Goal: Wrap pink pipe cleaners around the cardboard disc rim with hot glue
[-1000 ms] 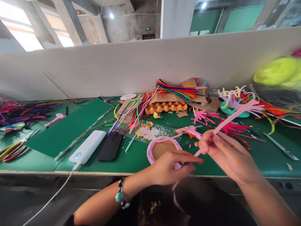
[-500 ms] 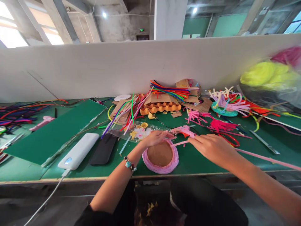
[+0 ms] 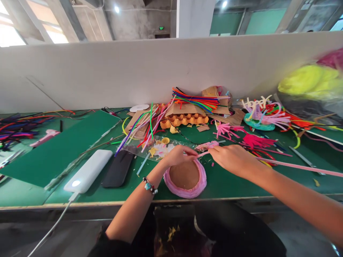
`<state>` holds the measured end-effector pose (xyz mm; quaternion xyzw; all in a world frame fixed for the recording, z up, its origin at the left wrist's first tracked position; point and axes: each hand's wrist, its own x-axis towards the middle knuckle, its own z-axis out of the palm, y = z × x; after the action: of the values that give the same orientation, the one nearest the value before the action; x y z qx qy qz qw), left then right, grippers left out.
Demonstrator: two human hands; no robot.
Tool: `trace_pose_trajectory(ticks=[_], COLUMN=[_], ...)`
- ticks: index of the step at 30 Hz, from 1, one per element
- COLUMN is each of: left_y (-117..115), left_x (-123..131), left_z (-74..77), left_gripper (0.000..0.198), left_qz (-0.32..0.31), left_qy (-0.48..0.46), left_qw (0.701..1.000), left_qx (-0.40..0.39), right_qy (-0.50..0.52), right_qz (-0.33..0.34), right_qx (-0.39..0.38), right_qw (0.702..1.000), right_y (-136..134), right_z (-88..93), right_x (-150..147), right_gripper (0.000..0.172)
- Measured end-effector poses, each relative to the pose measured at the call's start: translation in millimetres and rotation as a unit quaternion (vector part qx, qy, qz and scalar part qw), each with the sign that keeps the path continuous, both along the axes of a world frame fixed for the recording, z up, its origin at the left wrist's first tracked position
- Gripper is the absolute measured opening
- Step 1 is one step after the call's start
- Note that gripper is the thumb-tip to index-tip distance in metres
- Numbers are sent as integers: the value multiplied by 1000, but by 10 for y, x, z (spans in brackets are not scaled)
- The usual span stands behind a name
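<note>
A round cardboard piece (image 3: 184,175) lies near the table's front edge, its raised border wound with pink pipe cleaner (image 3: 184,192). At its far rim, my left hand (image 3: 180,156) is closed, pinching the end of a pink pipe cleaner strand (image 3: 203,154). My right hand (image 3: 230,159) grips the same strand a short way to the right, and its tail runs off past my right forearm. Just behind the hands lies a pink glue gun (image 3: 207,145), partly hidden. My left fingertips overlap the rim, so their exact contact is hidden.
A white power bank (image 3: 89,171) with a cable and a black phone (image 3: 118,170) lie left. Behind stand an orange egg carton (image 3: 184,120) and bundled pipe cleaners (image 3: 198,101). Pink pipe-cleaner flowers (image 3: 258,140) lie right. A green board (image 3: 64,150) lies far left.
My right hand has moved left toward my left hand, shortening the stretch of pipe cleaner between them. My left hand has shifted slightly right, and the view has tilted down a little.
</note>
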<state>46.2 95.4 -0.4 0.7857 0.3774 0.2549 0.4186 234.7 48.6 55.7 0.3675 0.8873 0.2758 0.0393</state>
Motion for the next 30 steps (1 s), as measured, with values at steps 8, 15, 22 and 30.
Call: trace_pose_trajectory(ticks=[8, 15, 22, 30], left_y=[45, 99, 86, 107], left_x=[-29, -81, -98, -108], left_z=[-57, -110, -76, -37], left_gripper=[13, 14, 17, 8], left_qz=[-32, -73, -97, -81], left_qy=[-100, -131, -150, -36], left_qw=[992, 981, 977, 988], left_qx=[-74, -126, -121, 123], right_qy=[-13, -28, -5, 62], right_qz=[85, 327, 346, 201], right_qx=[53, 135, 126, -7], right_qw=[995, 935, 930, 978], right_y=[124, 220, 204, 220], right_z=[-76, -122, -77, -96], right_x=[-97, -125, -131, -95], right_gripper=[33, 25, 23, 26])
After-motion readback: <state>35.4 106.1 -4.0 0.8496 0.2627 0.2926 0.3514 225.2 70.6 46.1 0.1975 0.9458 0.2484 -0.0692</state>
